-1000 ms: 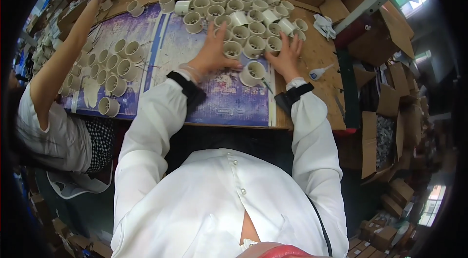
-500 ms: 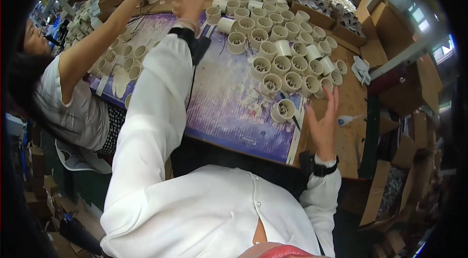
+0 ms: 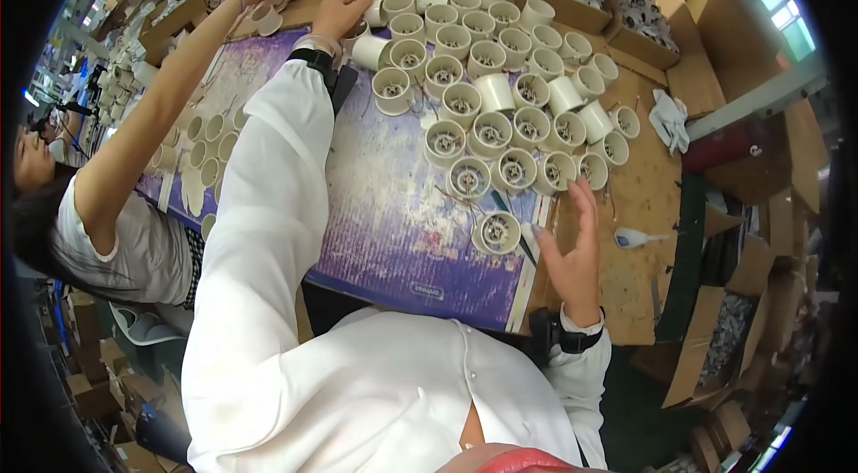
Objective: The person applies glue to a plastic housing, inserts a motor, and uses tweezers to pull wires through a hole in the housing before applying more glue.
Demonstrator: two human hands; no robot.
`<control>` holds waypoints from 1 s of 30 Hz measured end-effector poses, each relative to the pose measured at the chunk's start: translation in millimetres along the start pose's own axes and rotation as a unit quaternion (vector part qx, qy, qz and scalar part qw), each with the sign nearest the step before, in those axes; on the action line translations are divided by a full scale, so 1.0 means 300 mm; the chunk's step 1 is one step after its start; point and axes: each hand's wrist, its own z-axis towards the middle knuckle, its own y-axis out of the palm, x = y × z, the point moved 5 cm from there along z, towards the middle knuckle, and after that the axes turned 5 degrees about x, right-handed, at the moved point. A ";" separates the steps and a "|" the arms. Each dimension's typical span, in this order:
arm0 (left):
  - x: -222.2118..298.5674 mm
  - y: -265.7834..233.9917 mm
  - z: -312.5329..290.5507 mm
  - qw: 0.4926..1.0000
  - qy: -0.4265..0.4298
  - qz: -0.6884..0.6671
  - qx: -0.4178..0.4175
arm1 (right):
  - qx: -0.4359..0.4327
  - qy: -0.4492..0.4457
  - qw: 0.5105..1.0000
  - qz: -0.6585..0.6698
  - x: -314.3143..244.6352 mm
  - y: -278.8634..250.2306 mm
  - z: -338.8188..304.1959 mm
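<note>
Cream-coloured round cups with small metal parts and wires inside crowd the work table. My left hand (image 3: 341, 16) reaches far out, its fingers stretched toward the right beside a cup (image 3: 372, 51) lying on its side. Nothing shows in that hand, though its underside is hidden. My right hand (image 3: 576, 263) is open at the table's right, thumb and fingers apart and holding nothing. Its fingertips are close to the nearest row, by an upright cup (image 3: 592, 171). A single cup (image 3: 497, 233) stands apart left of that hand, next to a dark thin tool (image 3: 525, 245).
A co-worker's arm (image 3: 165, 89) reaches over the table at my left, the hand among far cups. On the right lie a small pale bottle with a thin nozzle (image 3: 629, 238) and a white glove or cloth (image 3: 668, 120). Cardboard boxes (image 3: 693, 366) stand beyond the right edge.
The view has shifted a little, so the cups sit lower and further left. My left hand, blurred with fingers spread before, is now lower and steadier beside the cups. My right hand keeps its open pose.
</note>
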 end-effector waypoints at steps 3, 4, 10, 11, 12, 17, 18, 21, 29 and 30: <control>0.030 0.021 -0.101 0.999 0.029 -0.024 -0.001 | -0.055 -0.049 0.997 -0.022 -0.094 0.006 -0.037; 0.037 0.029 -0.132 0.999 0.027 -0.016 0.015 | -0.078 -0.075 0.993 -0.034 -0.126 0.017 -0.054; 0.148 0.086 -0.322 0.995 0.057 -0.029 0.073 | -0.088 -0.141 0.976 -0.144 -0.126 0.100 -0.083; 0.145 0.093 -0.344 0.995 0.058 -0.030 0.079 | -0.086 -0.147 0.974 -0.152 -0.121 0.112 -0.078; 0.144 0.121 -0.370 0.995 0.060 -0.067 0.052 | -0.083 -0.154 0.972 -0.159 -0.123 0.118 -0.084; 0.141 0.024 -0.373 0.990 0.020 -0.097 0.105 | -0.064 -0.132 0.976 -0.161 -0.117 0.101 -0.106; 0.126 -0.021 -0.366 0.985 -0.006 -0.071 0.157 | -0.063 -0.128 0.977 -0.158 -0.116 0.098 -0.110; 0.101 -0.163 -0.301 0.938 -0.065 0.085 0.330 | -0.060 -0.130 0.978 -0.151 -0.119 0.095 -0.102; 0.143 -0.037 -0.197 0.935 -0.131 0.180 0.277 | -0.056 -0.078 0.987 -0.129 -0.087 0.098 -0.097; 0.106 -0.042 -0.178 0.934 -0.134 0.185 0.277 | -0.061 -0.078 0.988 -0.117 -0.091 0.096 -0.093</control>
